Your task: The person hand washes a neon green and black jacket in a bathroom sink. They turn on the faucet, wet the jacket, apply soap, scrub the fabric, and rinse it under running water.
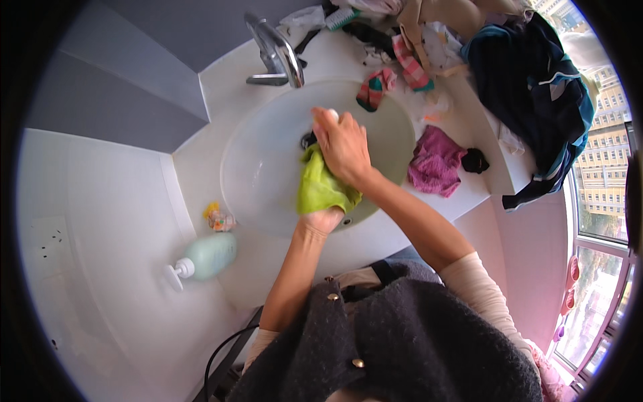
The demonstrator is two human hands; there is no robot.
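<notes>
Over the white oval sink (256, 176), a lime-green cloth (321, 186) is draped around my left hand (324, 219). Only the palm heel and wrist of that hand show; its fingers are hidden by the fabric. My right hand (344, 145) presses on the upper end of the cloth. Between its thumb and fingers shows a small white object (332, 115), possibly soap, mostly covered. Behind the hands, the dark drain (307, 140) is partly visible. No water runs from the chrome faucet (281, 55).
A pink-striped sock (371, 93) hangs on the sink's rim. To the right lie a magenta cloth (437, 161), a black bundle (474, 161) and dark clothing (527, 95) on a ledge. A pale green pump bottle (211, 256) and a small packet (219, 220) lie at left.
</notes>
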